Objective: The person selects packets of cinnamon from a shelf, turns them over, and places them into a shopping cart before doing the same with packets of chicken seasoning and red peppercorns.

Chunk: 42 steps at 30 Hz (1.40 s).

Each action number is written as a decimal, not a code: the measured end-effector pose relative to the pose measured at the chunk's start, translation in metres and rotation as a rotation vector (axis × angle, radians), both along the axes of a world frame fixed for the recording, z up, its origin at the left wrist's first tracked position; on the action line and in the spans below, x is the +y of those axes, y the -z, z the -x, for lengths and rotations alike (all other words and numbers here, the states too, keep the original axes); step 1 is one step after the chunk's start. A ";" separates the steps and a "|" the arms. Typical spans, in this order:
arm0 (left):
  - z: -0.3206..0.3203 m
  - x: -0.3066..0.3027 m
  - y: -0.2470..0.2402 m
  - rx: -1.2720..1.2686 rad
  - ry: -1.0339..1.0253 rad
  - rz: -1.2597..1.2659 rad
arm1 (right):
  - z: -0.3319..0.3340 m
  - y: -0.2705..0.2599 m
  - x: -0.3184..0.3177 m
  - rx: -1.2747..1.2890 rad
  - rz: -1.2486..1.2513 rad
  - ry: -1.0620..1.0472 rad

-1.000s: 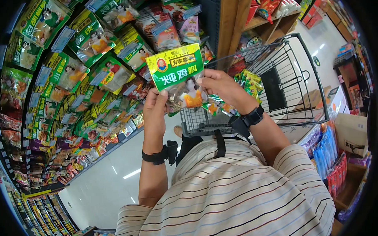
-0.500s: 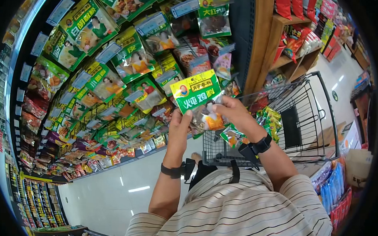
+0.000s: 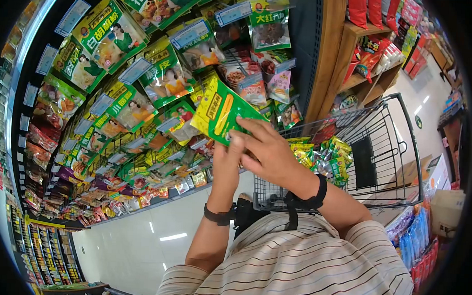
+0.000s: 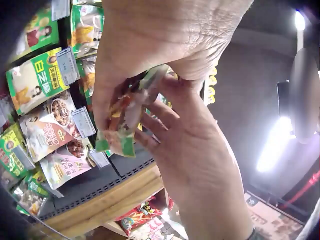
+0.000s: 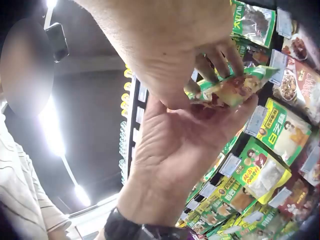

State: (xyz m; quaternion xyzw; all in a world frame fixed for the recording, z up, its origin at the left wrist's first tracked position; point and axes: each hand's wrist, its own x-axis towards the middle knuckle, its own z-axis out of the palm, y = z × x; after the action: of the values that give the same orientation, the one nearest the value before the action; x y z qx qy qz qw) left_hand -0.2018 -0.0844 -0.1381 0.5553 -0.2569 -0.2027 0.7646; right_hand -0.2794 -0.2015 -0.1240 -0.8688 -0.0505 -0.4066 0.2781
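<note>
A green and yellow seasoning packet point(image 3: 224, 108) is held up at a slant in front of the hanging shelf in the head view. My left hand point(image 3: 226, 165) grips its lower edge, thumb on the printed front. Across that front lies my right hand point(image 3: 272, 154), with fairly straight, spread fingers touching it and covering its lower part. From below, the left wrist view shows the packet's clear, crumpled end point(image 4: 120, 125) between both hands. The right wrist view shows the packet point(image 5: 232, 90) above my left palm, the right fingertips against it.
Rows of similar packets point(image 3: 166, 75) with price tags point(image 3: 190, 32) hang close ahead and left. A wire shopping cart point(image 3: 397, 153) stands at right, holding several packets point(image 3: 332, 158). A wooden shelf post point(image 3: 322, 51) is beyond the cart, and bagged goods point(image 3: 420, 232) stand at lower right.
The packet has tilted over to the left. My right hand has left its pinch on the packet's right edge and moved left across the front. The left hand keeps its hold.
</note>
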 end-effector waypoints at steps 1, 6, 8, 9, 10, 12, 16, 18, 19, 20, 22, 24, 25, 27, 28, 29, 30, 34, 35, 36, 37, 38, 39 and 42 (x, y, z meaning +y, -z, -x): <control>-0.005 0.004 0.002 0.090 -0.022 -0.018 | 0.001 0.001 -0.001 0.018 -0.039 -0.036; -0.027 0.012 -0.004 0.099 -0.053 -0.053 | 0.009 0.001 -0.018 0.051 -0.204 -0.036; -0.027 0.012 -0.007 0.231 -0.026 0.017 | 0.008 -0.003 -0.025 -0.021 -0.245 0.004; -0.028 0.012 -0.011 0.289 -0.012 0.057 | 0.007 -0.003 -0.029 -0.021 -0.256 0.000; -0.032 0.015 -0.010 0.306 0.030 0.049 | 0.007 -0.003 -0.032 -0.021 -0.270 -0.004; -0.031 0.014 -0.012 0.311 0.065 0.085 | 0.008 -0.003 -0.035 -0.024 -0.297 -0.010; -0.030 0.013 -0.016 0.334 0.112 0.095 | 0.009 -0.003 -0.032 -0.004 -0.322 -0.018; -0.033 0.012 -0.010 0.328 0.104 0.116 | 0.009 -0.003 -0.032 0.010 -0.354 -0.027; -0.034 0.012 -0.009 0.323 0.100 0.127 | 0.008 -0.003 -0.032 0.009 -0.351 -0.027; -0.034 0.012 -0.010 0.322 0.106 0.125 | 0.007 -0.003 -0.032 0.009 -0.349 -0.026; -0.034 0.013 -0.012 0.322 0.117 0.118 | 0.005 -0.002 -0.032 0.008 -0.355 -0.030; -0.035 0.014 -0.012 0.315 0.117 0.115 | 0.003 0.000 -0.033 0.008 -0.371 -0.038; -0.035 0.014 -0.012 0.313 0.116 0.113 | 0.004 -0.001 -0.032 0.014 -0.373 -0.039; -0.036 0.015 -0.009 0.315 0.085 0.125 | 0.004 -0.005 -0.030 0.024 -0.376 -0.041; -0.037 0.014 -0.007 0.314 0.070 0.132 | 0.004 -0.004 -0.030 0.014 -0.346 -0.031; -0.040 0.015 -0.002 0.319 0.033 0.087 | 0.003 -0.002 -0.031 0.000 -0.314 -0.020; -0.042 0.016 0.000 0.318 -0.001 0.045 | 0.000 -0.002 -0.033 -0.021 -0.278 -0.008; -0.044 0.013 -0.006 0.056 -0.180 -0.161 | -0.007 -0.007 -0.034 -0.045 -0.174 0.037; -0.045 0.013 -0.006 -0.047 -0.233 -0.249 | -0.008 -0.010 -0.032 0.000 -0.279 -0.020; -0.042 0.010 -0.007 -0.143 -0.259 -0.217 | -0.010 -0.014 -0.026 0.050 -0.385 -0.078; -0.040 0.007 -0.010 -0.145 -0.240 -0.250 | -0.013 -0.018 -0.022 0.104 -0.494 -0.137; -0.037 0.006 -0.015 -0.146 -0.221 -0.283 | -0.016 -0.023 -0.020 0.177 -0.561 -0.205; -0.034 0.003 -0.018 -0.148 -0.201 -0.316 | -0.021 -0.023 -0.017 0.205 -0.606 -0.235; -0.032 -0.011 -0.015 -0.648 -0.292 -0.367 | -0.028 -0.035 -0.014 0.353 -0.651 -0.317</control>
State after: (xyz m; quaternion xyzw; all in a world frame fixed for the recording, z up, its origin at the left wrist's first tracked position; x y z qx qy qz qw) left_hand -0.1701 -0.0955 -0.1233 0.7486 -0.3628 0.0511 0.5526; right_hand -0.2515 -0.2154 -0.0886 -0.7732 -0.0040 -0.1978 0.6024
